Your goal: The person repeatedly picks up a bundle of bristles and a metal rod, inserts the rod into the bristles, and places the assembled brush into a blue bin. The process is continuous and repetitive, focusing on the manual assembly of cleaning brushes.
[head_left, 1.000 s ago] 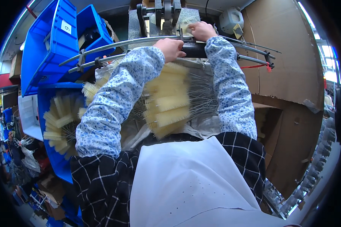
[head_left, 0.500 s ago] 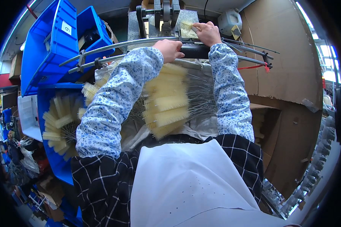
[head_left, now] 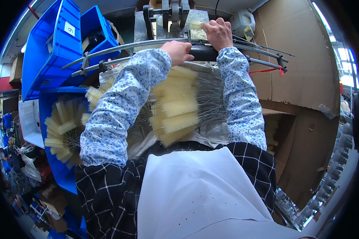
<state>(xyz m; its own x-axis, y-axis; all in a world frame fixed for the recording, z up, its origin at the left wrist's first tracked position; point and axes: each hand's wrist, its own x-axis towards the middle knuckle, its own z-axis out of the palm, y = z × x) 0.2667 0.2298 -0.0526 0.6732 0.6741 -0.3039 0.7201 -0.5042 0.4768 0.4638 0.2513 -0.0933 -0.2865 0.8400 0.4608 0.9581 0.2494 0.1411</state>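
My left hand (head_left: 178, 52), in a blue-flowered sleeve, is closed at the near metal rods, its fingertips pinched beside a black cylindrical part (head_left: 204, 53). What they hold, if anything, is hidden. My right hand (head_left: 218, 35) is bent over the far side of that part with its fingers curled down. Just left of its fingertips is a pale yellow bristle piece (head_left: 194, 27) on the metal plate; whether the fingers grip it I cannot tell. Between my forearms lies a stack of yellow bristle brushes (head_left: 175, 107), their twisted wire stems (head_left: 210, 99) pointing right.
Curved metal rods (head_left: 119, 48) cross in front of the machine (head_left: 171, 16). Blue bins (head_left: 52, 51) stand at the left, and a lower blue bin (head_left: 64, 179) holds more brushes (head_left: 64, 127). A large cardboard sheet (head_left: 299, 51) stands right, near a whitish jug (head_left: 241, 20).
My right hand has turned and shifted slightly, its knuckles now upward and its fingers curled lower toward the black part. The left hand has stayed in place.
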